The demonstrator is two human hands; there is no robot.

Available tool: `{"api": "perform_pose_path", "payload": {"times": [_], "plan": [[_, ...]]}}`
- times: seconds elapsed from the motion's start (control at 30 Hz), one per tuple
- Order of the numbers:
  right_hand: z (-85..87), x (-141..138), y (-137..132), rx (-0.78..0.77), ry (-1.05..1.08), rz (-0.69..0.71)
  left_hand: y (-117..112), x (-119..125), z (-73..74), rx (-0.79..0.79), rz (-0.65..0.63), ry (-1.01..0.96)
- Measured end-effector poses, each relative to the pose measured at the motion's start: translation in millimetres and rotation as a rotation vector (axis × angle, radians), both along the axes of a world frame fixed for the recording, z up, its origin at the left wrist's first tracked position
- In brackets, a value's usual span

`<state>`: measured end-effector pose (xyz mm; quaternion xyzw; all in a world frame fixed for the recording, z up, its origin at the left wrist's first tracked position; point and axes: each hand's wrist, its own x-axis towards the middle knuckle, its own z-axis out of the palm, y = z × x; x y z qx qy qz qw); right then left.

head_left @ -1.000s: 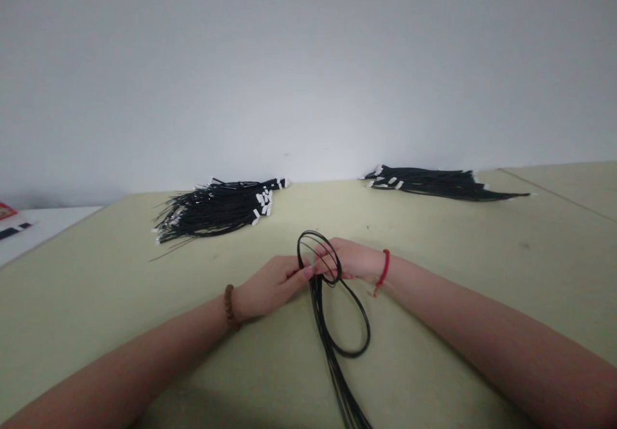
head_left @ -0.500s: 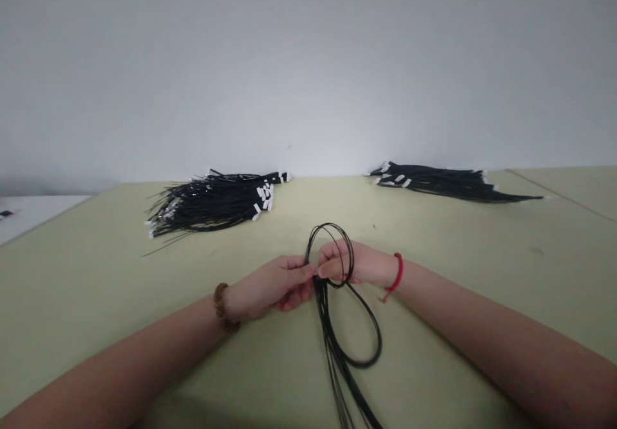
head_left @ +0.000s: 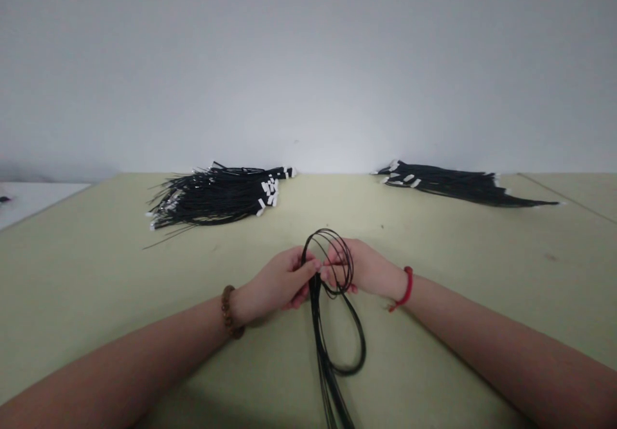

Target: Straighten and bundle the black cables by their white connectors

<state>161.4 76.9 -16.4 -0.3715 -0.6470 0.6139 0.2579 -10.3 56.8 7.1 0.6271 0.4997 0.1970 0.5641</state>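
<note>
Black cables [head_left: 315, 326] form a small loop at the top and a larger loop below, then trail off the bottom edge of the view. My left hand [head_left: 292, 278], with a brown beaded bracelet, pinches the cables between thumb and fingers where the loops meet. My right hand [head_left: 354, 265], with a red cord bracelet, has its thumb and fingers closed at the same spot, partly behind the small loop. The thumbs nearly touch; a small pale spot shows between them, too small to name.
At the back left lies a pile of black cables [head_left: 222, 197] with white ends. Another bundle of black cables [head_left: 453, 183] with white tips lies at the back right, near the wall [head_left: 308, 62]. All rest on a pale green-yellow table [head_left: 144, 313].
The small loop's strands have spread apart. The larger loop has become narrower and shifted left. Both hands keep their grip near the same place, and the view has turned slightly.
</note>
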Motion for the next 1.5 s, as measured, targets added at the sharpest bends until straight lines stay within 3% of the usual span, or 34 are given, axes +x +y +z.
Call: {"api": "perform_pose_path", "payload": {"times": [0.33,0.53,0.8,1.13,1.5], "plan": [[0.3,2.7,-1.8,-0.036,0.156,0.082,1.3,0.1,-0.1,0.013,0.094,-0.034],[-12.4,-5.4,-6.1,0.072,0.144,-0.039,0.9,1.1,-5.7,0.050,0.113,-0.056],[-2.4,-4.5,-10.3,0.243,0.019,-0.110,-4.9,1.0,-10.1,0.086,0.043,-0.063],[-3.9,-8.6,-9.0,0.240,0.035,-0.118,-5.8,3.0,-5.4,0.085,0.073,-0.093],[-6.1,-1.5,-6.4,0.124,0.149,-0.007,-7.0,-1.0,-9.1,-0.020,0.097,-0.181]]}}
